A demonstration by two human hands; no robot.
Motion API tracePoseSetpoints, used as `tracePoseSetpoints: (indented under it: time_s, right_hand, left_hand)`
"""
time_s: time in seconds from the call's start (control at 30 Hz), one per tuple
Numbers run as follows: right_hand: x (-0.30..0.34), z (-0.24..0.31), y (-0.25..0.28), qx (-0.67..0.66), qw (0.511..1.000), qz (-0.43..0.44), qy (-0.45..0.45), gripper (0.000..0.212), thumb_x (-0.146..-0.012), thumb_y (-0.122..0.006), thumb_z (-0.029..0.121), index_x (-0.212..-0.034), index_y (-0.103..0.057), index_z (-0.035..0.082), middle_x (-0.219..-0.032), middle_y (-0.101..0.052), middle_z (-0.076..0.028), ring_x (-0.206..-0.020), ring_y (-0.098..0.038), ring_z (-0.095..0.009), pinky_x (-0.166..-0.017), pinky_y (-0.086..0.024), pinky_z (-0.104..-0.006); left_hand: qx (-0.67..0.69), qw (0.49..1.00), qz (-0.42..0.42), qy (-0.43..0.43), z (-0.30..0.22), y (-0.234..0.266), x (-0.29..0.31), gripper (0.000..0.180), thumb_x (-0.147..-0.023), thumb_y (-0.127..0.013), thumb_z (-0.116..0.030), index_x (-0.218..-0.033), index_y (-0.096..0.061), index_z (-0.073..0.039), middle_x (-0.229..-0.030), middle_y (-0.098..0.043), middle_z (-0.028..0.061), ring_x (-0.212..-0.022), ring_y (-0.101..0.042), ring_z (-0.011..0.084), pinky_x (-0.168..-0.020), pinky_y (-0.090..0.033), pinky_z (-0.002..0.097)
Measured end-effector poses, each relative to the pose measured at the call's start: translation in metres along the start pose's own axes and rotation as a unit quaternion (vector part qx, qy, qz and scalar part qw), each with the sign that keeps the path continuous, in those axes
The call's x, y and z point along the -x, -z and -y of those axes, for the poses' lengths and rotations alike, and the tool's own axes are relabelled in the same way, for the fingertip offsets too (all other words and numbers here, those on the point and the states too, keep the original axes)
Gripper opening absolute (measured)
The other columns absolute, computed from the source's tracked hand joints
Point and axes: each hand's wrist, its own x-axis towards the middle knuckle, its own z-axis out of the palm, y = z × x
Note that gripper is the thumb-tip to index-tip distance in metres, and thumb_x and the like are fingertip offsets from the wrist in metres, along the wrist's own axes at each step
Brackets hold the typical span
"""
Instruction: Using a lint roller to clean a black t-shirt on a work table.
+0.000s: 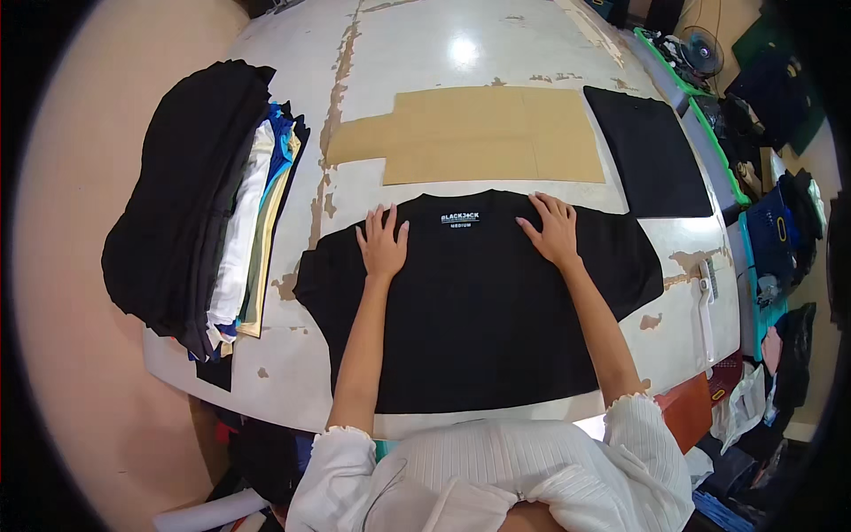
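A black T-shirt (479, 310) lies spread flat in front of me, its collar at the far side and its sleeves out to both sides. White print shows just below the collar. My left hand (383, 244) rests on the left shoulder of the shirt, fingers spread. On the right shoulder lies my right hand (553, 232), its fingers stretched out and the thumb apart. Beyond the collar is a flat tan cardboard template (487, 133), narrower at its left end. A folded black garment (651, 155) lies to the right of the cardboard.
At the left, a tall pile of garments (186, 204) stands on the white table (425, 49), whose surface is chipped. A white handled tool (706, 310) lies near the right edge. Green-rimmed bins (722, 146) full of items and a small fan (702, 51) stand beyond that edge.
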Motion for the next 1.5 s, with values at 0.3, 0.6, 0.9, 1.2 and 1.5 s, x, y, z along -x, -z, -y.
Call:
tracePoseSetpoints:
  time_s: [0.3, 0.6, 0.9, 1.2, 1.5]
  right_hand:
    - [-0.001, -0.002, -0.008, -0.002, 0.999, -0.012, -0.053, 0.027, -0.085, -0.054, 0.02, -0.109, -0.062, 0.011, -0.12, -0.055, -0.007, -0.116, -0.046, -0.022, -0.096, -0.029, -0.0456]
    - [0.025, 0.049, -0.016, 0.005, 0.997, 0.067, 0.035, 0.048, -0.088, -0.045, 0.038, -0.131, -0.043, 0.016, -0.139, -0.038, -0.007, -0.128, -0.034, -0.027, -0.105, -0.021, -0.0476]
    - [0.023, -0.061, 0.012, -0.207, 0.927, -0.196, -0.243, 0.027, -0.078, -0.067, 0.027, -0.067, -0.064, 0.002, -0.083, -0.068, -0.009, -0.087, -0.063, -0.025, -0.082, -0.046, -0.0347]
    - [0.116, 0.087, 0.062, -0.094, 0.994, 0.053, 0.028, 0.045, -0.082, -0.058, 0.033, -0.119, -0.052, 0.008, -0.128, -0.048, -0.01, -0.123, -0.041, -0.027, -0.102, -0.028, -0.0452]
    - [0.154, 0.055, 0.087, -0.032, 0.989, 0.138, 0.042, 0.046, -0.084, -0.055, 0.038, -0.125, -0.051, 0.018, -0.136, -0.042, -0.004, -0.128, -0.034, -0.026, -0.105, -0.021, -0.0487]
  left_hand:
    - [-0.001, 0.999, -0.021, 0.025, 0.0, -0.004, -0.001, 0.036, -0.091, -0.045, -0.032, -0.121, -0.055, -0.015, -0.135, -0.042, 0.0087, -0.129, -0.032, 0.0297, -0.105, -0.015, 0.0559]
    - [-0.016, 0.998, 0.068, -0.011, -0.065, 0.004, 0.045, 0.055, -0.092, -0.033, -0.044, -0.136, -0.036, -0.011, -0.144, -0.029, 0.0115, -0.132, -0.025, 0.0327, -0.104, -0.014, 0.0579]
    - [0.202, 0.945, -0.184, 0.178, 0.086, 0.023, 0.03, 0.022, -0.079, -0.068, -0.026, -0.086, -0.065, -0.006, -0.111, -0.061, 0.0153, -0.105, -0.057, 0.0288, -0.092, -0.041, 0.0389]
    - [0.175, 0.983, -0.01, -0.054, -0.058, 0.086, 0.128, 0.04, -0.086, -0.056, -0.025, -0.119, -0.051, -0.003, -0.128, -0.046, 0.0178, -0.124, -0.038, 0.0348, -0.103, -0.022, 0.0519]
    - [-0.034, 0.99, 0.129, -0.05, 0.009, 0.096, 0.203, 0.062, -0.087, -0.047, -0.047, -0.137, -0.034, -0.012, -0.144, -0.028, 0.0095, -0.133, -0.023, 0.032, -0.105, -0.018, 0.0536]
